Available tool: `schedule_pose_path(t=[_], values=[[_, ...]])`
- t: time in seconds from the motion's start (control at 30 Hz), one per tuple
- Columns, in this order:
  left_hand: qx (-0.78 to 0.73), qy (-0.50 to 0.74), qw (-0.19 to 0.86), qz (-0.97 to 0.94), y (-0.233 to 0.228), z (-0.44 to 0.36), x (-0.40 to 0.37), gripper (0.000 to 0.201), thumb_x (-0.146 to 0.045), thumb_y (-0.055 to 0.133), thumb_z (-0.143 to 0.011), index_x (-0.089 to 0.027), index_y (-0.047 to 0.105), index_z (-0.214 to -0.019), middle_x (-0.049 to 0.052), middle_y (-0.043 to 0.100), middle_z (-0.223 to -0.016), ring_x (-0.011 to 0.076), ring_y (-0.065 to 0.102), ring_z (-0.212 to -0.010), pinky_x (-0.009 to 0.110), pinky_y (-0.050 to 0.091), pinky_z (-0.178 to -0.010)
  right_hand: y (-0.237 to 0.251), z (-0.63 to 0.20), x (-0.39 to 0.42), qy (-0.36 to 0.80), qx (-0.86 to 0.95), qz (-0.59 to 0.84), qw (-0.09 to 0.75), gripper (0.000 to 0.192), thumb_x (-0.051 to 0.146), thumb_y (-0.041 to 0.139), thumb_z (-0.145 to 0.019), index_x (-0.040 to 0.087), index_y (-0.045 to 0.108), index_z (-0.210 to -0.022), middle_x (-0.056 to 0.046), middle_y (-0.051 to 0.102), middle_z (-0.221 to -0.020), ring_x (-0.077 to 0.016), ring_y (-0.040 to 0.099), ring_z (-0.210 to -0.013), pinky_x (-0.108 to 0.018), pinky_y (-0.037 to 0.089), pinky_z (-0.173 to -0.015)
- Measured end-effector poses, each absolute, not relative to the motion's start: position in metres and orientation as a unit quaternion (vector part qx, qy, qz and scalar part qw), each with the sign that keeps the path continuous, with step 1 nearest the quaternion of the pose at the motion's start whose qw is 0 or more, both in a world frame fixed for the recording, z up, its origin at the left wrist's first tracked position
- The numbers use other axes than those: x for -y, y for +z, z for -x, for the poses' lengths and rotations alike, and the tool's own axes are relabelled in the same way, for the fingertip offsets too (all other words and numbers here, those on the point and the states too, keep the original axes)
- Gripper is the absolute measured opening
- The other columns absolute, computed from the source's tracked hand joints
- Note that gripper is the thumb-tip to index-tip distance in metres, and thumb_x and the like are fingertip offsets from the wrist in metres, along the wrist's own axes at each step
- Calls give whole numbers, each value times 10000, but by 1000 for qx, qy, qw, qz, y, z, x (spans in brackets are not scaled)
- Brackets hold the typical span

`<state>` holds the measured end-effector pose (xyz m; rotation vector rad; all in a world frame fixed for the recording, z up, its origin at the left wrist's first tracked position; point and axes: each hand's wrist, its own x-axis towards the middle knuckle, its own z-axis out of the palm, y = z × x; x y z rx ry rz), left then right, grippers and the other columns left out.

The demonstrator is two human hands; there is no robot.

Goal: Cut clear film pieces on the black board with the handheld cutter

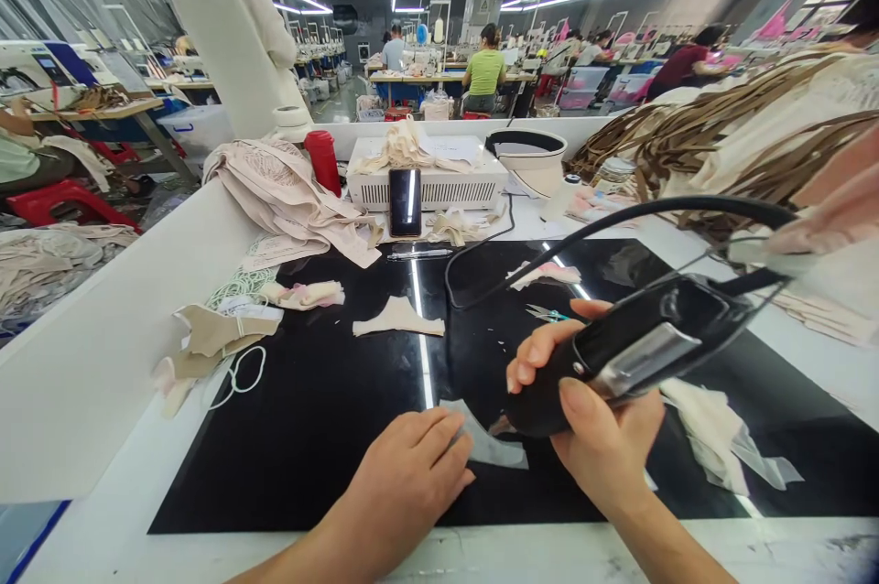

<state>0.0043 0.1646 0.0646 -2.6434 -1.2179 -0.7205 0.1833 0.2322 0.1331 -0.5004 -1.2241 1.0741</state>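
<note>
My left hand (412,465) lies on the black work surface (309,438), its fingers resting on the near-left end of a curved, translucent whitish fabric piece (491,448). My right hand (604,428) is wrapped round a black corded hand tool (659,328) with a silver lever, perhaps a small iron. The tool's rounded dark front end is tilted down beside the fabric piece; whether it touches is unclear. A beige cut piece (399,317) lies further back. Small scissors (548,314) lie just beyond my right fingers.
The tool's black cord (604,216) arches over the right side. Crumpled cream scraps (714,433) lie at right, beige pieces and green cord (237,291) at left. At the back stand a phone (405,201), a white box (439,186), a red cup (322,161) and a fabric pile (288,190).
</note>
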Motion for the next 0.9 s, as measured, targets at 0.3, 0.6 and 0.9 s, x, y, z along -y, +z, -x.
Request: schedule_pose_path(t=[0.3, 0.6, 0.9], values=[[395, -221, 52, 890, 69, 0, -164, 238, -252, 477, -1048, -141, 649, -1170, 92, 708, -1216, 236, 687, -1114, 383, 608, -914, 136, -219, -217, 431, 557, 244, 667, 454, 300, 722, -891, 274, 548, -1310, -15, 606, -853, -181, 589, -678, -344, 554, -537], [355, -229, 116, 899, 74, 2, -166, 228, -244, 497, -1048, -153, 658, -1181, 41, 694, -1271, 197, 620, -1230, 393, 470, -1135, 135, -212, -217, 435, 551, 235, 673, 430, 278, 718, -904, 284, 529, -1291, 2, 623, -873, -152, 610, -676, -322, 564, -571], [368, -193, 71, 907, 80, -22, -168, 271, -292, 494, -1037, -102, 633, -1172, 71, 694, -1063, 215, 660, -986, 365, 551, -982, 133, -210, -214, 441, 537, 234, 680, 438, 280, 736, -890, 283, 534, -1278, 2, 632, -870, -149, 627, -676, -311, 558, -587]])
